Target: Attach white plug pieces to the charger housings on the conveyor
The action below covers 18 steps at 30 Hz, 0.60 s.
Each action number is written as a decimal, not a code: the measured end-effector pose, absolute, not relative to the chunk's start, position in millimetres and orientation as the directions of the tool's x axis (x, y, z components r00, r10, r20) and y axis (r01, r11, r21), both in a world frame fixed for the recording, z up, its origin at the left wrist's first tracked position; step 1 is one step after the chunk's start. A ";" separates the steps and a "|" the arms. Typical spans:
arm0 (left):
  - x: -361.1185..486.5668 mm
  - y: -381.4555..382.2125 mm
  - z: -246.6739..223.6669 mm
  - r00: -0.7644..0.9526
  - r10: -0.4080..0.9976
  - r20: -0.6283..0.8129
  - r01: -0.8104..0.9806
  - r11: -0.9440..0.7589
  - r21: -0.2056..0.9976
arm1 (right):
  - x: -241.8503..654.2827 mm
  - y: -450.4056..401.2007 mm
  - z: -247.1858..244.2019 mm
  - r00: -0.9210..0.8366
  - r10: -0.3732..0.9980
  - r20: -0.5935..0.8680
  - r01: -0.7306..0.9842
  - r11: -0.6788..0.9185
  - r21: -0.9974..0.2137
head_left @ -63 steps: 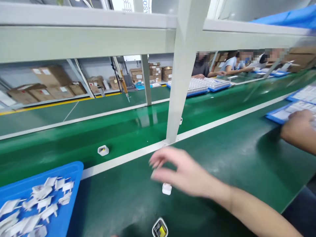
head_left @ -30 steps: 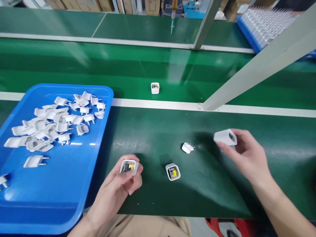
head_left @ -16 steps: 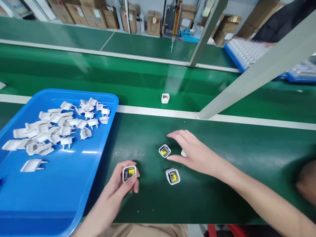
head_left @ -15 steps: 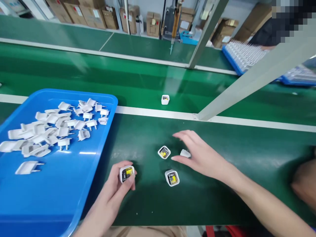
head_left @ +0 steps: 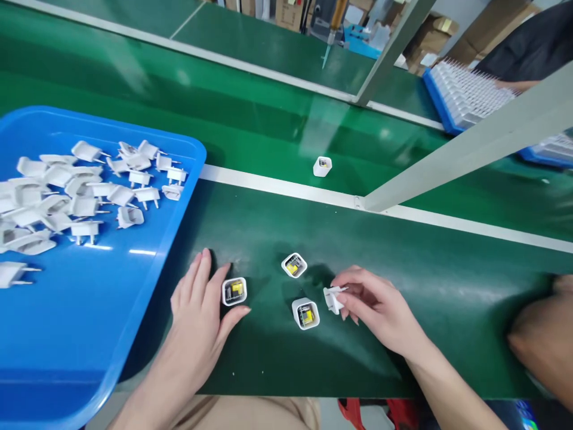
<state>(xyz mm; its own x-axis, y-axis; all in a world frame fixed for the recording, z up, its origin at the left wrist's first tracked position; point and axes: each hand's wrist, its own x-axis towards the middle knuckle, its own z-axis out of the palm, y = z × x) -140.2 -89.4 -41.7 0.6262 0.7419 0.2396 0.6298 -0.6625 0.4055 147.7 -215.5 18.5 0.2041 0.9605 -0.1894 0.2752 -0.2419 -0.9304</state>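
Observation:
My left hand [head_left: 197,316] is open, fingers spread around a white charger housing [head_left: 234,291] on the green bench. Black and yellow parts show inside that housing, its open end facing up. Pinched in my right hand [head_left: 380,307] is a white plug cover [head_left: 332,300] with metal pins. Between the hands are two more open housings, one farther off [head_left: 294,265] and one nearer [head_left: 305,314]; both show yellow and black parts inside. Another white housing [head_left: 322,166] stands on the brighter green strip beyond the white rail.
A blue tray [head_left: 179,239] on the left holds many loose white plug covers [head_left: 85,206]. A slanted metal post [head_left: 470,140] rises at the right. Behind it are blue trays of white parts [head_left: 470,98] and a person's arm. Another person's elbow [head_left: 544,334] is at the right edge.
My left hand has set its housing on the bench and opened around it. My right hand has picked up the plug cover from the bench. The view has tilted and shifted.

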 end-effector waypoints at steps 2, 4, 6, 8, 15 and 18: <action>-138.7 -103.0 -28.4 0.570 0.754 0.325 0.631 -0.656 0.415 | 143.4 -218.7 15.4 0.194 0.942 -0.274 0.066 -0.291 -0.954; -128.9 -119.8 -14.7 0.575 0.709 0.409 0.568 -0.705 0.424 | 139.2 -220.5 14.1 0.158 0.944 -0.290 -0.061 -0.283 -0.957; -112.3 -134.1 -5.9 0.673 0.627 0.392 0.454 -0.769 0.451 | 135.5 -222.0 16.4 0.143 0.960 -0.239 -0.084 -0.229 -0.970; -93.4 -141.7 -4.4 0.779 0.551 0.300 0.361 -0.785 0.503 | 132.5 -224.8 22.0 0.156 0.973 -0.172 0.000 -0.175 -0.985; -66.7 -143.8 -24.0 0.792 0.572 0.212 0.317 -0.683 0.658 | 117.7 -239.6 32.7 0.086 0.995 0.040 0.580 -0.017 -0.814; -70.7 -149.2 -27.1 0.770 0.598 0.224 0.351 -0.690 0.633 | 106.2 -239.5 29.8 -0.001 0.999 0.051 0.698 0.037 -0.715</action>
<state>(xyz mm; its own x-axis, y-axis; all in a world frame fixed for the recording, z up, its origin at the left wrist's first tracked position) -70.7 -149.2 -27.1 0.7697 0.5976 0.2244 0.3511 -0.6898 0.6331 106.2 -239.5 29.8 -0.0015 0.9987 0.0505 0.6978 0.0372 -0.7153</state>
